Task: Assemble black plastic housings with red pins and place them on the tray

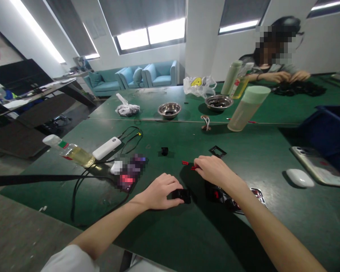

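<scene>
My left hand (163, 192) is closed round a small black part (183, 195) low over the green table (170, 230). To its right and a little farther off, my right hand (211, 170) has its fingers pressed together at a small red piece (193, 168). Another red piece (184, 163) lies just left of those fingertips. A black square frame (217, 152) rests beyond my right hand, and a small black block (164, 151) stands beyond my left. Black and red items (219, 195) are partly hidden under my right forearm.
At left are a bottle (78, 154), a white power bank (107, 148), cables and a phone (130, 172). Metal bowls (169, 110) and a tall bottle (248, 109) stand farther back. A white mouse (299, 178) and blue bin (327, 128) are right. Across the table, a person (277, 56) handles black material.
</scene>
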Motion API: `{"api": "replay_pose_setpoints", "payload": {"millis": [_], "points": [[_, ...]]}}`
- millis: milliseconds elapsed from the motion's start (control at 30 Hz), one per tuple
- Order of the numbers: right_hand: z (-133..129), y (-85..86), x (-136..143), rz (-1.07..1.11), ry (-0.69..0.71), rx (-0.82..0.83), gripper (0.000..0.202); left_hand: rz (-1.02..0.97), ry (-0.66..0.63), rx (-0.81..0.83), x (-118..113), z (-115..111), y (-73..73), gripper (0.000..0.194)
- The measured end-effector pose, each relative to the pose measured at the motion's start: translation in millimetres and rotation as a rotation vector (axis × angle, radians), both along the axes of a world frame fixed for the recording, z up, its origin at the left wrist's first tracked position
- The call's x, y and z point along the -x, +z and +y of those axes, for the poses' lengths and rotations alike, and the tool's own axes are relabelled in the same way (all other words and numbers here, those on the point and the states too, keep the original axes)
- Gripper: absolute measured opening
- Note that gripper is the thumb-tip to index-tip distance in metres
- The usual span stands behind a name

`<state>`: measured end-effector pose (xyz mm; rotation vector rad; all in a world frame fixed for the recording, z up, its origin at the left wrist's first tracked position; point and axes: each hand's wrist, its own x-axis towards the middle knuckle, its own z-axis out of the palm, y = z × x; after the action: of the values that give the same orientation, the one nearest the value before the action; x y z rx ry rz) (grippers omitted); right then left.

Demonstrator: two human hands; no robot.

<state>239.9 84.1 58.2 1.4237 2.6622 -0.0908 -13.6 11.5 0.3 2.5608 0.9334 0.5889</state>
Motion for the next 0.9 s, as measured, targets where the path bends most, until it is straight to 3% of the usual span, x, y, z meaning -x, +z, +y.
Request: {"api": "replay_pose_setpoints", "payload": {"millis": [533,900], "points": [[-0.6,4.3,-1.5,-0.005,-0.049,0.078,0.014,0.036,-0.01,0.008,0.8,1.8,-1.2,0.033],[0.5,-7.0,1.8,0.002,-0.047,-0.023,0.028,0.032,-0.013,-0.016,0.3,1.4,1.7,0.034]]}}
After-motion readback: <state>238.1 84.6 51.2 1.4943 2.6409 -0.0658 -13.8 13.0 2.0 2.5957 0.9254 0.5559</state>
